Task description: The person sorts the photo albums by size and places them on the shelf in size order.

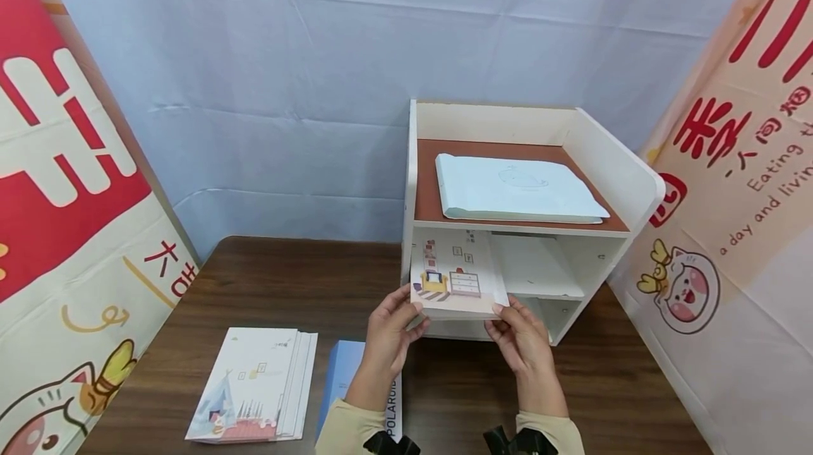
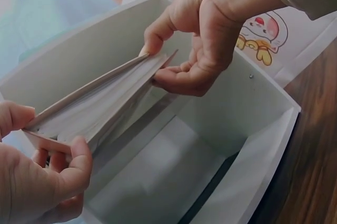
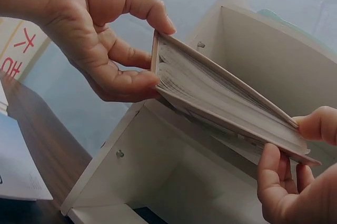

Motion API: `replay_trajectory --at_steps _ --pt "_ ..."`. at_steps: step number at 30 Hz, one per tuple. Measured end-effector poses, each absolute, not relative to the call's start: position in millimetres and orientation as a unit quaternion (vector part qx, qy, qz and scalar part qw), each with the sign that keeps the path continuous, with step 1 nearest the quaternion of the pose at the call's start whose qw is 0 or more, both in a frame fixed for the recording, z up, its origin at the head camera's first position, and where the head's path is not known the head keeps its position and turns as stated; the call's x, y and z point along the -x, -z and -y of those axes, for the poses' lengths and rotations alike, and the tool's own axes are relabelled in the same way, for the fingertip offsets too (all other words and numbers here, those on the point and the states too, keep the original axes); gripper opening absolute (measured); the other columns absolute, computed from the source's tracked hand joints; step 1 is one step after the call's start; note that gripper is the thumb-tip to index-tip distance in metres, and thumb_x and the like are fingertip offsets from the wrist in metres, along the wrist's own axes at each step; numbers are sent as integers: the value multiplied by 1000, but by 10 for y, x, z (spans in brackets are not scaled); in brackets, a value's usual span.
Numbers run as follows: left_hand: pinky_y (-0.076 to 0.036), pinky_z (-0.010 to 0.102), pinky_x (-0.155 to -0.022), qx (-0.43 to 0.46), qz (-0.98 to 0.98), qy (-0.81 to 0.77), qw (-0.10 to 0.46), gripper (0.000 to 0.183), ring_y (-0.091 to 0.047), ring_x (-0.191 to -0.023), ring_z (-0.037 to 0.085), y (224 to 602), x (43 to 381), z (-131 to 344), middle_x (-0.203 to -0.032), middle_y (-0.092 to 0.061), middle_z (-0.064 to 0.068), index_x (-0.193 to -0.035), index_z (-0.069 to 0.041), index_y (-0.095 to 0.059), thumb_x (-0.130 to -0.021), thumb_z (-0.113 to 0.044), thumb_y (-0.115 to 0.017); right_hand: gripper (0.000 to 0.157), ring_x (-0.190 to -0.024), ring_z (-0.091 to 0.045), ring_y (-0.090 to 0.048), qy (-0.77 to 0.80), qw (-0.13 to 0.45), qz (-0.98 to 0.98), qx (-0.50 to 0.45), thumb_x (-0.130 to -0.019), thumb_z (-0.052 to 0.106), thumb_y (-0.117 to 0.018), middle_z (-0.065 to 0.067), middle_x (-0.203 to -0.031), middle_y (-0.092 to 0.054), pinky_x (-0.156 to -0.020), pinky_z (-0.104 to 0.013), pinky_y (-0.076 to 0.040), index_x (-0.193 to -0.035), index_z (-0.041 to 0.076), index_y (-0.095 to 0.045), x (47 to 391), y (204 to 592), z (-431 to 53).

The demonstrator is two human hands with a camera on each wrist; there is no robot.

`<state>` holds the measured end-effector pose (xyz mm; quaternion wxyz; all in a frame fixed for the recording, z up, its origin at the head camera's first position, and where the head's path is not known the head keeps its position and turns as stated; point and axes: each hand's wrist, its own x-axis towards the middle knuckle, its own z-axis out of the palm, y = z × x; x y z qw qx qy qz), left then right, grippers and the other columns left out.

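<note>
Both hands hold a white hardcover book (image 1: 460, 271) with a furniture drawing on its cover, partway into the middle compartment of a white shelf unit (image 1: 635, 187). My left hand (image 1: 389, 335) pinches its near left corner, thumb on the cover and fingers beneath. At the near right corner my right hand (image 1: 524, 342) pinches it the same way. In the right wrist view the page edges (image 3: 226, 95) show between the two covers, slightly fanned. The far end of the book is hidden under the top shelf.
A pale blue book-like item (image 1: 521, 187) with a faint drawing lies on the brown top shelf (image 1: 428, 180). On the wooden table (image 1: 305, 278) at left sits a stack of illustrated white books (image 1: 254, 384). Beside it lies a blue box (image 1: 343, 370) marked POLAROID, partly hidden by the left arm.
</note>
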<state>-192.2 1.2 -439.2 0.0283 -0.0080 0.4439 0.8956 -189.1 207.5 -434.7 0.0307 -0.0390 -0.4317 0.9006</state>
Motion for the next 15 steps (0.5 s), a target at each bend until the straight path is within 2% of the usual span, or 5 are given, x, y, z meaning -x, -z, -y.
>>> replay_trajectory --at_steps 6,15 --pt "-50 34 -73 21 -437 -899 16 46 -58 -89 21 4375 1978 -49 -114 -52 17 -129 5 -46 -85 1 -59 21 -64 -15 -56 -915 36 398 61 -87 -12 -46 -8 -77 -62 -66 -28 -49 -91 2 -61 1957 4360 -2050" --pt "-51 31 -69 40 -425 -904 14 44 -59 -88 20 4377 2018 -68 -115 -57 16 -127 4 -50 -85 1 -60 19 -67 -16 -55 -924 45 367 95 -87 -12 -47 -9 -80 -59 -68 -28 -48 -92 1 -60 1994 4317 -2003"
